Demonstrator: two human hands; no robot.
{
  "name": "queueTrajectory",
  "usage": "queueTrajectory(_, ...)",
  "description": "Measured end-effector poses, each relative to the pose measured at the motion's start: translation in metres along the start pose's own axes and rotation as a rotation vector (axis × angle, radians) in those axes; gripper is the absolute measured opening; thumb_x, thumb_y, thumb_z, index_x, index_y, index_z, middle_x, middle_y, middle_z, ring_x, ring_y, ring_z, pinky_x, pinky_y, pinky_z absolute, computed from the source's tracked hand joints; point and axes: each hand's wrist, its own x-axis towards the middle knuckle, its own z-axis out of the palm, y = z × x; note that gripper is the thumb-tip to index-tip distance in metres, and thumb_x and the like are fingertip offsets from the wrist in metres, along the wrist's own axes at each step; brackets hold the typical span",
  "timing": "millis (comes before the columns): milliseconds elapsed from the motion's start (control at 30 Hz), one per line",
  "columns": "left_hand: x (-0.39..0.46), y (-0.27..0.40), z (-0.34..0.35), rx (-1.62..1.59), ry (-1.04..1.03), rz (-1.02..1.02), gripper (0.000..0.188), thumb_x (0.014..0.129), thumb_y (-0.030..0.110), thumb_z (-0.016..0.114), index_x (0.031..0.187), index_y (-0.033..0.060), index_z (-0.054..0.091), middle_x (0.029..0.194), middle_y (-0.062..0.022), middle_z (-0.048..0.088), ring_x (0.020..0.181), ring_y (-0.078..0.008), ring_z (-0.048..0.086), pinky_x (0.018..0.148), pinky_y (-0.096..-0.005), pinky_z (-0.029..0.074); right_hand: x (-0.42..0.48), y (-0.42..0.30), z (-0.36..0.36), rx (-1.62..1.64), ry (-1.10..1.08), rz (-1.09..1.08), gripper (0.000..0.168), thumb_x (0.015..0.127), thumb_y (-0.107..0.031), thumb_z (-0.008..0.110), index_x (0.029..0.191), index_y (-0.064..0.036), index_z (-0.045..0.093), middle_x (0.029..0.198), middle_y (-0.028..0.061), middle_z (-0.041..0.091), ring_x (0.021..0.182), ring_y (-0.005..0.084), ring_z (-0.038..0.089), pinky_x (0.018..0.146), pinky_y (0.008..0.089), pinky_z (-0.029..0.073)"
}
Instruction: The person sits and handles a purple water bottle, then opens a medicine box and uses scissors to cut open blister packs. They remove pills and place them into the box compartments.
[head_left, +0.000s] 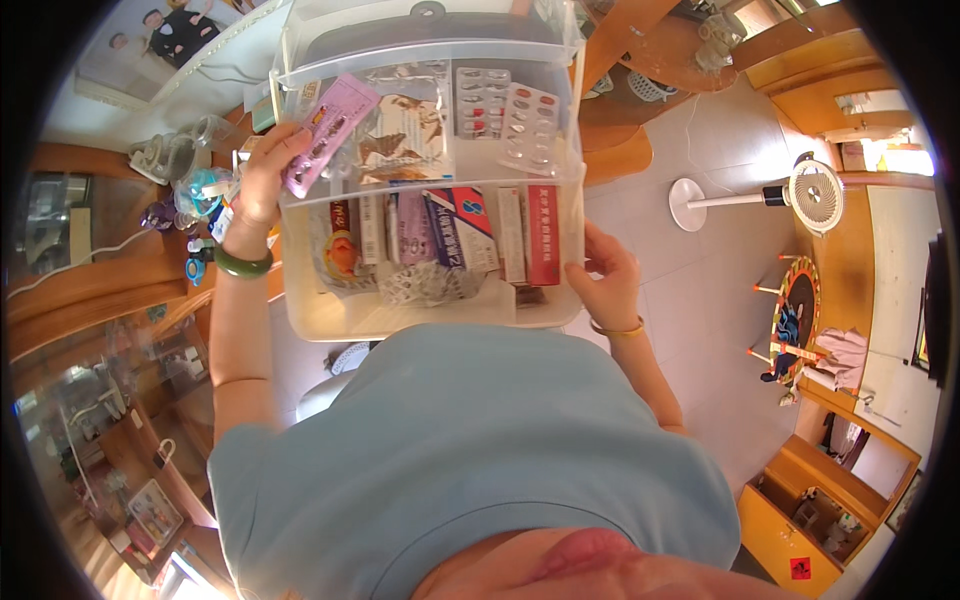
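My left hand (274, 169), a green bangle at its wrist, grips a pink blister pack (334, 135) over the left side of a clear plastic medicine box (300, 319). My right hand (609, 274) rests against the box's right wall, thumb at the edge. The box's upper tray holds a printed foil-and-clear packet (409, 127) and two blister packs of capsules, one (484, 101) beside the other (529, 131). Below stand a red carton (544, 236), a blue, red and white carton (461, 229), a narrow white carton (511, 232) and a crumpled clear packet (431, 283).
Jars and bottles crowd a wooden surface (161, 259) at the left. A round wooden table (667, 45) stands at the upper right. On the floor at the right are a white pedestal fan (816, 196) and a small round trampoline (802, 307). A wooden cabinet (787, 540) is at the lower right.
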Motion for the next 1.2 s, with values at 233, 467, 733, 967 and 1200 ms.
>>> queueTrajectory(233, 0.002, 0.022, 0.042, 0.052, -0.063, 0.212, 0.017, 0.091, 0.015, 0.064, 0.099, 0.0003, 0.068, 0.081, -0.0023, 0.067, 0.068, -0.0082, 0.057, 0.062, -0.0220, 0.042, -0.002, 0.000, -0.018, -0.117, 0.147, -0.019, 0.045, 0.076, 0.001, 0.065, 0.122, 0.003, 0.065, 0.098, 0.0115, 0.074, 0.090, 0.0139, 0.071, 0.075, 0.0257, 0.057)
queueTrajectory(467, 0.045, 0.035, 0.054, 0.083, -0.226, 0.147, 0.025, 0.089, 0.021, 0.067, 0.102, -0.0009, 0.066, 0.084, -0.0048, 0.068, 0.067, -0.0101, 0.061, 0.061, -0.0225, 0.048, -0.022, 0.007, -0.013, -0.098, 0.234, -0.044, 0.041, 0.078, 0.001, 0.066, 0.119, 0.004, 0.066, 0.097, 0.0114, 0.074, 0.087, 0.0126, 0.071, 0.073, 0.0248, 0.057)
queueTrajectory(733, 0.049, 0.032, 0.058, 0.211, -0.317, 0.223, 0.033, 0.090, 0.029, 0.069, 0.100, -0.0016, 0.068, 0.081, -0.0055, 0.069, 0.068, -0.0077, 0.061, 0.060, -0.0212, 0.046, -0.043, 0.014, 0.003, -0.036, 0.332, -0.046, 0.039, 0.081, 0.000, 0.065, 0.120, 0.005, 0.065, 0.098, 0.0104, 0.073, 0.087, 0.0107, 0.069, 0.074, 0.0232, 0.055)
queueTrajectory(967, 0.043, 0.010, 0.036, 0.222, -0.262, 0.272, 0.036, 0.089, 0.031, 0.071, 0.101, -0.0029, 0.068, 0.082, -0.0061, 0.069, 0.069, -0.0084, 0.061, 0.062, -0.0225, 0.048, -0.028, 0.014, -0.021, 0.001, 0.155, -0.046, 0.036, 0.083, -0.001, 0.068, 0.118, 0.005, 0.066, 0.098, 0.0092, 0.073, 0.089, 0.0083, 0.067, 0.078, 0.0230, 0.053)
queueTrajectory(1200, 0.043, 0.004, 0.034, 0.130, -0.256, 0.308, 0.034, 0.088, 0.027, 0.073, 0.100, -0.0042, 0.067, 0.083, -0.0061, 0.068, 0.070, -0.0088, 0.061, 0.061, -0.0235, 0.049, 0.045, -0.011, -0.083, -0.068, -0.378, 0.262, 0.025, 0.089, -0.011, 0.066, 0.110, 0.001, 0.070, 0.094, 0.0079, 0.073, 0.084, 0.0120, 0.069, 0.071, 0.0252, 0.054)
